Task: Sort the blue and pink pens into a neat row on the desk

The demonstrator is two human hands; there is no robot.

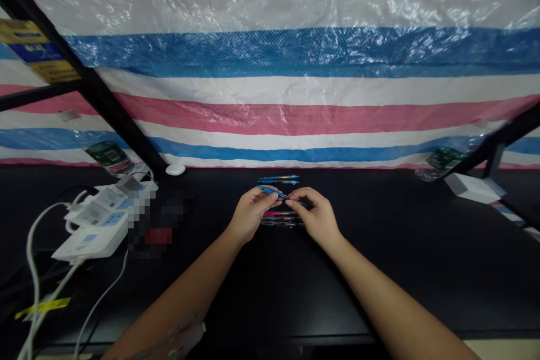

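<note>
A blue pen (270,189) is held at a slant just above the black table. My left hand (252,211) pinches its upper left part between thumb and fingers. Thumb and fingertips of my right hand (317,216) close on the pen's lower right part, and bits of blue show beside those fingers. Beyond my hands, two blue pens (279,179) lie side by side on the table. Nearer to me, a pink pen (280,214) and dark pens (279,223) lie in a row, partly covered by my hands.
On the left stands a white power strip (95,239) with plugs and cables, beside a pixelated patch. A bottle (110,157) is behind it, another bottle (442,158) at right, near a white box (473,188). A white rounded object (175,169) lies by the striped sheet (295,90).
</note>
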